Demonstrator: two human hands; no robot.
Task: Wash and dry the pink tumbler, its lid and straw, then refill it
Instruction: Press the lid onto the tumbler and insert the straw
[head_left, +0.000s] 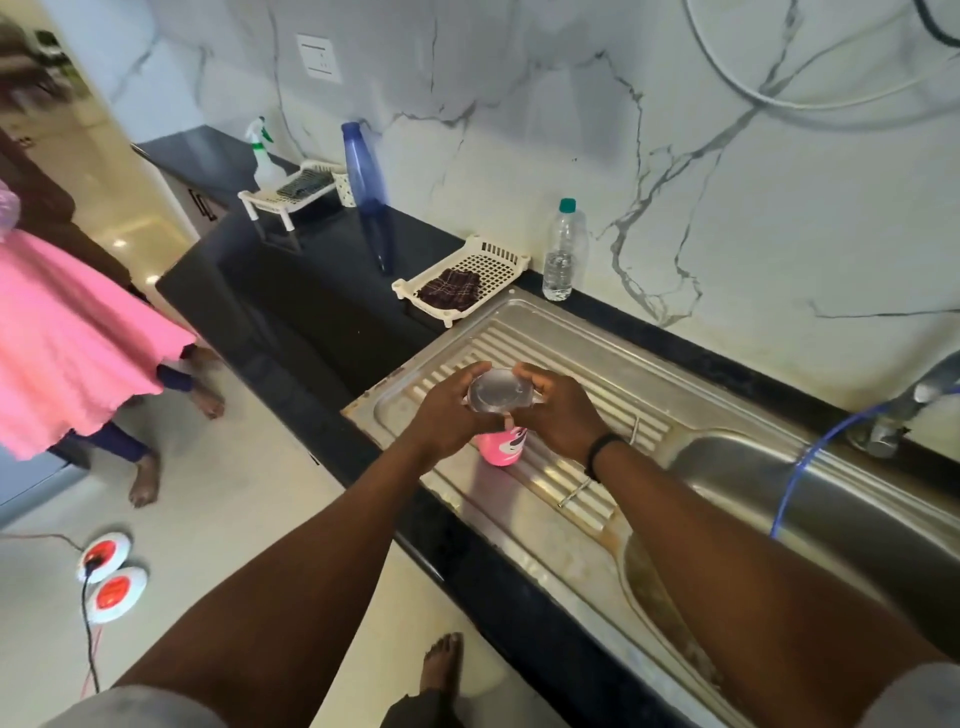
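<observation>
Your hands (457, 410) (558, 410) crowd tumbler (500, 447) on ribbed drainboard (597, 400); bare ribs open to right of them. Sink basin (831, 499) open, but blue hose (800, 467) arcs across its near side from tap (904, 405). Behind drainboard, white tray (498, 260) with dark cloth (451, 291) and clear bottle (563, 254) block wall side. Dark bench (311, 280) free left of tray, up to blue bottle (363, 171).

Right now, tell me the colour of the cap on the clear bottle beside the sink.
Green-teal cap on the clear bottle, in the head view.
</observation>
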